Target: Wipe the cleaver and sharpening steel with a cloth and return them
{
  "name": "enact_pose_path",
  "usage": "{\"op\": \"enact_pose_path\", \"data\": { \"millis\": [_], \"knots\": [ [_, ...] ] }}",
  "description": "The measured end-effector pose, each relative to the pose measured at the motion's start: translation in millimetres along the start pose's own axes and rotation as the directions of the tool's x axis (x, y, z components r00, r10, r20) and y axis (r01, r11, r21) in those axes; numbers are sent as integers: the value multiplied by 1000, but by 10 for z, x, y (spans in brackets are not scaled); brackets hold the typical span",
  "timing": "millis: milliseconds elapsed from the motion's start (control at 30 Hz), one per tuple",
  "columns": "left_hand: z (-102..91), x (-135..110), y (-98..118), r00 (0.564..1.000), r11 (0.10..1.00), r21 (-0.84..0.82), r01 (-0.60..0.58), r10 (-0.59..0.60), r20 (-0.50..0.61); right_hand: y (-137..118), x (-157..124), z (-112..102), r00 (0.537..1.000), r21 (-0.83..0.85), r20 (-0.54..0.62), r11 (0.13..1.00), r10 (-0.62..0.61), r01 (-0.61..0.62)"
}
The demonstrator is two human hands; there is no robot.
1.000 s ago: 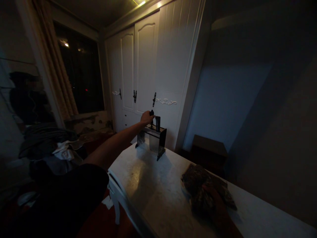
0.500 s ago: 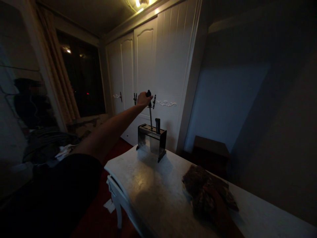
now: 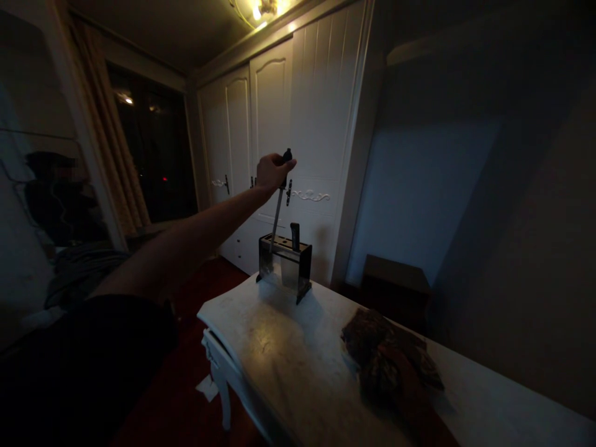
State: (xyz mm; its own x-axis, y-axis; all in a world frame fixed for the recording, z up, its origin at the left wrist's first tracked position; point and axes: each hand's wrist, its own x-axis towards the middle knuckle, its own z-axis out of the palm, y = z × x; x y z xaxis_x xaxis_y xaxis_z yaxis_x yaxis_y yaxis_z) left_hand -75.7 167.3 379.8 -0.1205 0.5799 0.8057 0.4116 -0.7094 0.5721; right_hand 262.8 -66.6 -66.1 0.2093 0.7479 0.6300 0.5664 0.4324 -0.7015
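Observation:
My left hand [image 3: 272, 171] is stretched far forward, closed around the black handle of a sharpening steel [image 3: 276, 217]. The steel's thin metal rod slants down and left. Its lower end overlaps the left part of a knife block [image 3: 291, 267]; I cannot tell whether the tip is inside a slot or in front. The block has a steel front and a slotted top, and a black-handled knife [image 3: 295, 236] stands upright in it. At lower right, my right hand [image 3: 390, 357] rests on the table, closed on a bunched brown patterned cloth [image 3: 365, 335]; shadow partly hides its fingers.
The block stands at the far end of a pale marble-look table [image 3: 261, 372]. White wardrobe doors [image 3: 274, 124] rise behind it, with a dark box-shaped piece [image 3: 395, 276] to the right. A person in dark clothes [image 3: 51, 198] is at far left. White paper [image 3: 207, 388] lies on the red floor.
My left hand has risen slightly, lifting the sharpening steel. Its rod has gone from nearly upright to slanted, its lower end shifting left across the block. My right hand and the cloth have hardly moved.

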Motion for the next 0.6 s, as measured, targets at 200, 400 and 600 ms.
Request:
{"op": "enact_pose_path", "data": {
  "millis": [200, 400, 600],
  "knots": [
    [170, -500, 216, 982, 983, -178, 47, -12, 189, -162, 30, 5, 996, 100, -30, 992, 85, -81],
    [464, -1090, 456, 942, 912, -355, 205, -85, 325, -347, 48, -10, 985, 209, 13, 963, 173, -172],
    [822, -1755, 509, 924, 831, -459, 315, -159, 347, -672, 155, -45, 924, 557, 128, 745, 359, -367]
  ]
}}
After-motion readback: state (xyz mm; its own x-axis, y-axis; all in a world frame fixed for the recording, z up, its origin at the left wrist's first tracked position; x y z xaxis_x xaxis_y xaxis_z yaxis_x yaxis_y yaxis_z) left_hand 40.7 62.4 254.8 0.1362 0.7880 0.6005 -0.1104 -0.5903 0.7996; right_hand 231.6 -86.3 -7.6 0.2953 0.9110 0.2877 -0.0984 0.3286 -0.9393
